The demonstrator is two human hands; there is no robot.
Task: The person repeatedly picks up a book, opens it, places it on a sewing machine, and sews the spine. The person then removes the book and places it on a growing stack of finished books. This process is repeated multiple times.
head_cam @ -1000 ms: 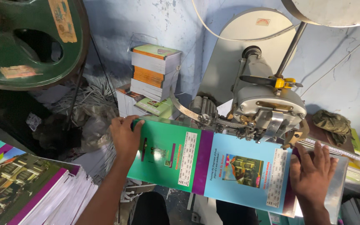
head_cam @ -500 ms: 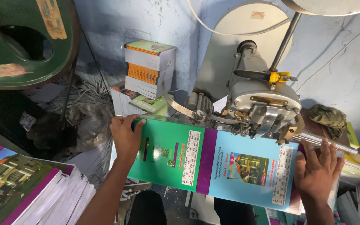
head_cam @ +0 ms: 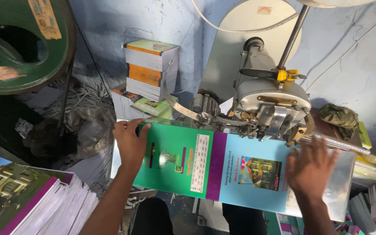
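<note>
Two bare hands are laid on an opened booklet cover [head_cam: 205,163], green on its left half and light blue on its right, with a purple band down the middle. The cover is spread flat under the head of a grey stitching machine [head_cam: 268,102]. Its left edge is gripped by the left hand [head_cam: 130,141], with the fingers curled over the upper left corner. Its right end is pressed by the right hand [head_cam: 310,167], which is spread wide and flat with nothing clasped. A pile of printed booklets [head_cam: 31,204] is seen at the lower left, and a stack of bound books [head_cam: 149,67] stands against the blue wall [head_cam: 353,65].
</note>
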